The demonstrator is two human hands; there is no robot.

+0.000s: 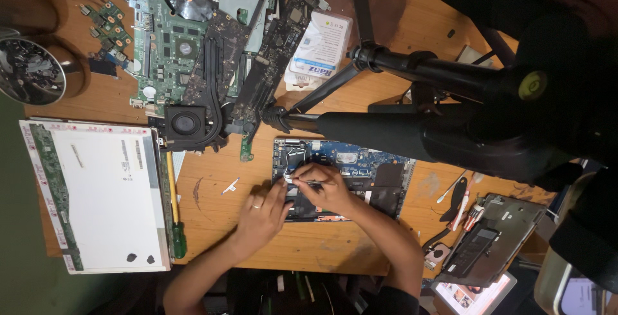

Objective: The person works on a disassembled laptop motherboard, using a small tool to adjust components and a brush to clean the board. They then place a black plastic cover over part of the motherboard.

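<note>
At the lower middle of the frame we see both hands on an opened laptop [360,180] lying on the wooden table [212,193]. The left hand [261,215] rests flat at the laptop's left edge, fingers loose, its grip on nothing. The right hand [322,183] pinches a thin tool [308,182] over the blue board. A screen panel [96,193] lies at left with a screwdriver [175,215] beside it, circuit boards [199,38] above, a black tripod [412,96] at right.
</note>
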